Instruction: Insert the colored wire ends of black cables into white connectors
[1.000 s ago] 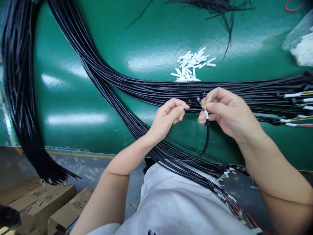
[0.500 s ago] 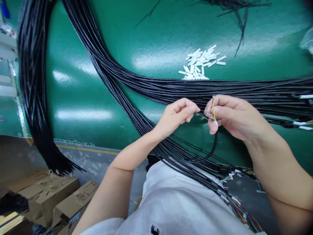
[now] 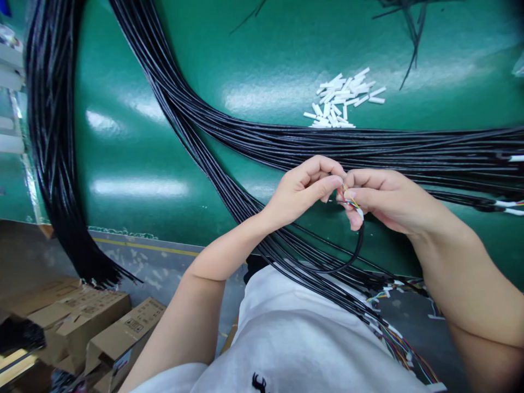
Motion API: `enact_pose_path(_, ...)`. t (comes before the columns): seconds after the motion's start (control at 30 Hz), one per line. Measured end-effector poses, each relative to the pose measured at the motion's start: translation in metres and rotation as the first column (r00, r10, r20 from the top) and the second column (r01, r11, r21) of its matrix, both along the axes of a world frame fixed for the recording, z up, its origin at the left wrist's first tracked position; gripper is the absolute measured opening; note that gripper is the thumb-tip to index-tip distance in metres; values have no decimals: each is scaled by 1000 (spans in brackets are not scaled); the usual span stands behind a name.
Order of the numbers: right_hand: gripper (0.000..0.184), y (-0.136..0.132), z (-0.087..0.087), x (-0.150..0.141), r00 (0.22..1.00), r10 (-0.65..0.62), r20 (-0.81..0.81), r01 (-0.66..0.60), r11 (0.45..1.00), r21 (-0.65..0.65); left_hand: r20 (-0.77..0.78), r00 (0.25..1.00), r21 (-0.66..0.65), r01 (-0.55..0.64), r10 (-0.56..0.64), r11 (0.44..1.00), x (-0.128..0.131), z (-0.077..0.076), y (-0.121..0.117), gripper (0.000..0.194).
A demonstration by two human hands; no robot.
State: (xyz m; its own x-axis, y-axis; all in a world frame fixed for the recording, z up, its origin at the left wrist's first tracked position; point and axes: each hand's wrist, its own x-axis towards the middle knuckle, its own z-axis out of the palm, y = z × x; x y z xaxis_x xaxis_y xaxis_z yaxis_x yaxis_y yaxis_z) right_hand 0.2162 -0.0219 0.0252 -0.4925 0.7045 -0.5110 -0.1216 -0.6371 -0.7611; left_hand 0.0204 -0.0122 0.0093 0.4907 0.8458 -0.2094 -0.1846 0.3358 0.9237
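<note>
My right hand [image 3: 379,199] is closed in a pinch around the stripped end of a black cable [image 3: 357,248]. Thin coloured wires [image 3: 352,204], red, yellow and white among them, fan out of that end past a white sleeve [image 3: 359,213]. Fingertip to fingertip with it, my left hand [image 3: 309,185] pinches the wires near their tips; the red one runs toward its thumb. Fingers cover the very ends of the wires. From the held end, the cable curves down into a bundle of black cables [image 3: 229,191] lying across the table edge.
Short white tubes [image 3: 339,98] lie in a pile on the green table [image 3: 262,65]. A second thick cable bundle [image 3: 51,136] hangs over the edge at left. Thin black strands [image 3: 413,46] lie at the back. Cardboard boxes [image 3: 123,333] stand on the floor lower left.
My left hand has moved slightly right and now meets my right hand at the wires. The yellow wire that stood upright is folded down among the fingers.
</note>
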Motion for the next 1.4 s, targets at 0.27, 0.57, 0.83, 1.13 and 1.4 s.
enact_pose_path(0.27,42,0,-1,0,999,18,-45,-19,1000,-21,-16,1000,22,27,-27,999,-2,-3,0,41)
enact_pose_path(0.57,46,2,-1,3,998,10,-57,-14,998,-68,92,996,-4,19,-18,1000,1,-7,1,33)
enact_pose_path(0.83,47,1,-1,2,999,32,-30,-34,998,-61,61,997,39,36,-38,999,-3,-7,1,31)
enact_pose_path(1.13,43,1,-4,2,1000,-4,-27,3,1000,-30,-12,1000,38,9,-8,999,-2,-9,-2,40)
enact_pose_path(1.4,32,-2,-7,5,996,-91,-3,91,996,23,-31,999,87,-24,27,996,1,-13,-5,41)
